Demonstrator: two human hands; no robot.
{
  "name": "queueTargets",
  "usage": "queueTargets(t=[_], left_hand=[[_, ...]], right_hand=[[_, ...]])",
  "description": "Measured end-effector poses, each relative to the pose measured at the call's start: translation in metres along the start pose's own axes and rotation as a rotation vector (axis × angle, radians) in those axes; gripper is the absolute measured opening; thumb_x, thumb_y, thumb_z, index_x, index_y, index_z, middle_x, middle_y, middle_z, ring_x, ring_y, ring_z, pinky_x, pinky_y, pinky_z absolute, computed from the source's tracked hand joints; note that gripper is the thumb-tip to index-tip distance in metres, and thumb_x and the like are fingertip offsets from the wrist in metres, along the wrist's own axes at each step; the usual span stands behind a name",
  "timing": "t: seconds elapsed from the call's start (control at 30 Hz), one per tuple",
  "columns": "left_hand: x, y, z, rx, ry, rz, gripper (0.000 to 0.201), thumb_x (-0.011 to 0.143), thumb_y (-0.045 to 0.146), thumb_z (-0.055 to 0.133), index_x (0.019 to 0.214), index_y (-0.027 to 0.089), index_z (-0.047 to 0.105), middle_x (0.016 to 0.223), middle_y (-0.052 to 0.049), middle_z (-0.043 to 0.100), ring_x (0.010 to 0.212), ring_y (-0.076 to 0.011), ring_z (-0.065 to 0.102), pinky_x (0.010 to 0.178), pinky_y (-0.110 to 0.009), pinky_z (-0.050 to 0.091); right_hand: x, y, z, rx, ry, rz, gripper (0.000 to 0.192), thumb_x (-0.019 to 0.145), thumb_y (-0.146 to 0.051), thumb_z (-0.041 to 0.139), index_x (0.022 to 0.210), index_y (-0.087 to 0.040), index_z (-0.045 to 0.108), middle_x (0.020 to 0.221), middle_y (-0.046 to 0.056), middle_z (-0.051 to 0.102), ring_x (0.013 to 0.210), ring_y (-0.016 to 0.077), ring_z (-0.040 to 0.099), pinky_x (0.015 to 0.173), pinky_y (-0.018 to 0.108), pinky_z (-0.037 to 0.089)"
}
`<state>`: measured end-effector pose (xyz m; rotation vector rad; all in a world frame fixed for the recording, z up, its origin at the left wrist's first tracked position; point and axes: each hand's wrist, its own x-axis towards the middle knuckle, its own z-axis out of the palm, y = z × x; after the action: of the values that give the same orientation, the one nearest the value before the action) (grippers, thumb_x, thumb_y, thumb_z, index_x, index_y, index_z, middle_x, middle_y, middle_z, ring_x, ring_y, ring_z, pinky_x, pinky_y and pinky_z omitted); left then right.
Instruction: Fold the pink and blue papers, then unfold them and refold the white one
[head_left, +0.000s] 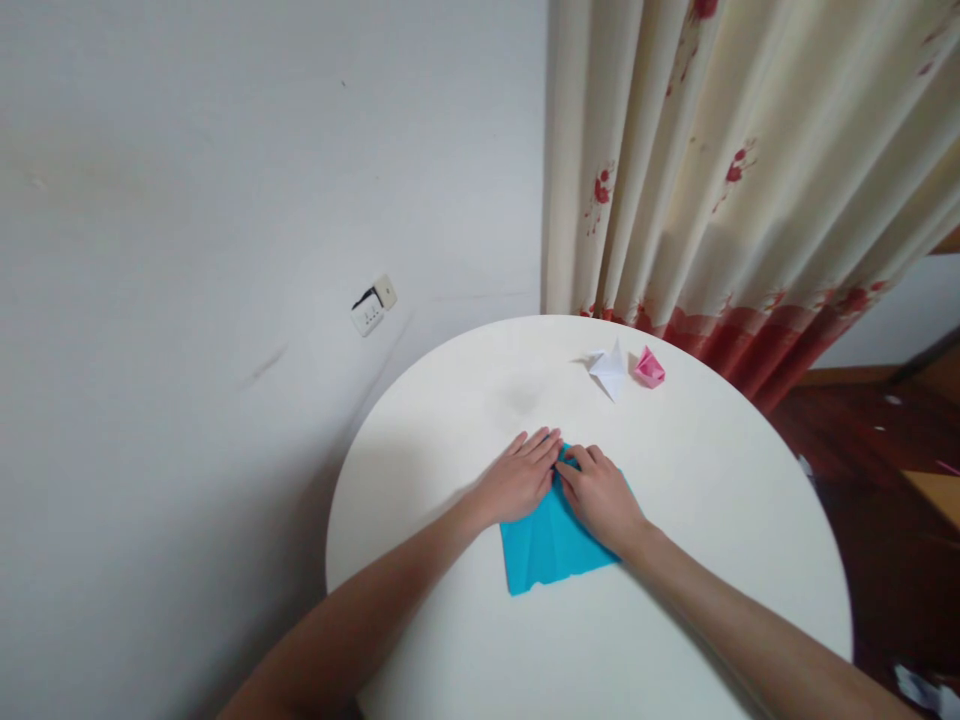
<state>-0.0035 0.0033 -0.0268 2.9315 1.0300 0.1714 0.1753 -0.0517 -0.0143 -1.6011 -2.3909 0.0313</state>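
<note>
- The round white table [675, 600] fills the lower middle of the view, its near edge cut off at 6 o'clock; both bare forearms come in over it from the bottom.
- The blue paper sheet [551, 545] lies flat on the tabletop near the table's middle, partly folded, with creases running along it; its loose lower edge points toward 6 o'clock and its far tip is hidden under the hands.
- The left hand [517, 480] lies palm down on the sheet's 11 o'clock side, fingers straight and held close together, tips pointing toward 1 o'clock and pressing on the paper's upper edge.
- The right hand [600, 498] lies palm down on the sheet's 1 o'clock side, fingers bent and bunched together, their tips meeting the left hand's fingertips at the paper's tip. Whether it pinches a flap or only presses on it cannot be told.
- Farther off, at 12 o'clock from the hands and well apart from them, a folded white paper figure [610, 368] stands on the table.
- Just beside it, at its 3 o'clock, sits a small pink folded paper box [649, 368]; what lies inside it cannot be made out.
- Beyond the table at 1 o'clock hangs a cream curtain [735, 160] with red flowers and a red hem.
- At 10 o'clock a wall socket [373, 305] sits on the white wall [225, 200].
</note>
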Motion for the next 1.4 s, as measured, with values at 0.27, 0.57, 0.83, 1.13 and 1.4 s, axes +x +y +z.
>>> queueTargets(t=[0.27,0.57,0.83,1.13,1.4], left_hand=[[0.003,-0.002,0.0,-0.082,0.013,-0.025,0.054,0.102,0.033,0.025,0.153,0.02,0.024,0.163,-0.007,0.023,0.151,-0.0212,0.014,0.121,-0.044,0.019],[0.004,0.003,-0.021,-0.221,0.172,-0.136,0.02,0.088,0.027,0.06,0.107,0.022,0.062,0.117,-0.007,0.061,0.117,-0.0229,0.052,0.104,-0.04,0.041],[-0.002,0.0,-0.033,-0.127,0.087,-0.014,0.026,0.097,0.034,0.05,0.114,0.025,0.067,0.11,-0.004,0.068,0.109,-0.0217,0.057,0.1,-0.04,0.04],[-0.003,0.0,-0.031,-0.088,0.088,0.0,0.028,0.098,0.032,0.047,0.113,0.024,0.07,0.122,-0.006,0.063,0.116,-0.0232,0.054,0.101,-0.04,0.043],[0.001,-0.005,-0.026,-0.125,0.074,0.02,0.032,0.1,0.032,0.043,0.116,0.024,0.07,0.124,-0.006,0.066,0.116,-0.0223,0.057,0.103,-0.04,0.044]], right_hand=[[0.003,-0.002,-0.006,-0.012,-0.053,0.018,0.028,0.1,-0.029,0.045,0.111,-0.018,0.068,0.117,0.014,0.059,0.105,0.0285,0.051,0.086,0.04,0.047],[0.001,-0.002,-0.009,-0.009,-0.039,0.044,0.029,0.1,-0.032,0.046,0.115,-0.022,0.068,0.117,0.011,0.06,0.108,0.0271,0.051,0.088,0.037,0.045],[0.001,-0.001,-0.009,0.01,-0.03,0.037,0.03,0.1,-0.032,0.044,0.112,-0.023,0.07,0.116,0.011,0.061,0.107,0.0271,0.052,0.089,0.037,0.045],[0.001,0.016,-0.01,0.234,0.084,0.077,0.026,0.094,-0.025,0.052,0.113,-0.022,0.07,0.111,0.008,0.067,0.103,0.0227,0.058,0.092,0.031,0.045],[0.005,0.081,-0.007,0.409,0.162,0.424,0.031,0.09,-0.024,0.05,0.107,-0.015,0.074,0.101,0.011,0.074,0.087,0.0224,0.067,0.082,0.031,0.047]])
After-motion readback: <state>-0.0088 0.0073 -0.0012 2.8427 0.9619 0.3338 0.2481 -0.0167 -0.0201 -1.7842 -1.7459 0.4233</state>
